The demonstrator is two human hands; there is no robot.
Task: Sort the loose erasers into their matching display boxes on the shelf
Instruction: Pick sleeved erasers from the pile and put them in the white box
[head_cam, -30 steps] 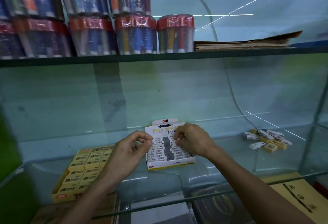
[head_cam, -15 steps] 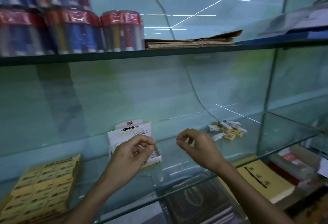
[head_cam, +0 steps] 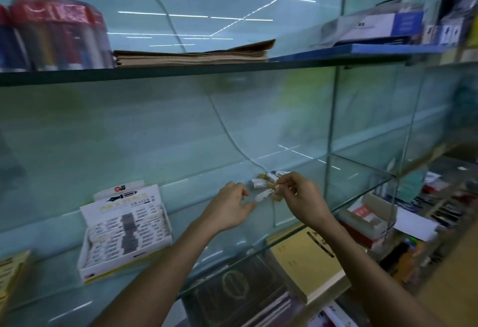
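So both hands are over at the little heap of loose erasers (head_cam: 267,184) sitting toward the back of the glass shelf (head_cam: 349,179), near the glass divider. The right hand (head_cam: 304,198) has its fingers pinched into the pile and looks like it's gripping at least one eraser, though motion blur makes it hard to say exactly how many or which kind. The left hand (head_cam: 231,206) is loosely curled just beside the pile, and I can't see anything in it; there's a white eraser (head_cam: 262,195) lying between the two hands that it may be about to go for. The white display box (head_cam: 124,233), the ink and pencil eraser one, sits well off to the left on the same shelf and looks pretty full already, rows of white-sleeved erasers with a dark strip down the middle. The yellow display box (head_cam: 11,272) is barely in frame at the far left edge, so no idea how full it is. My read: a good chunk is sorted, but there's a mixed handful left, some white-sleeved, some yellowish, so a few more trips are needed, carrying each type back left to its box.
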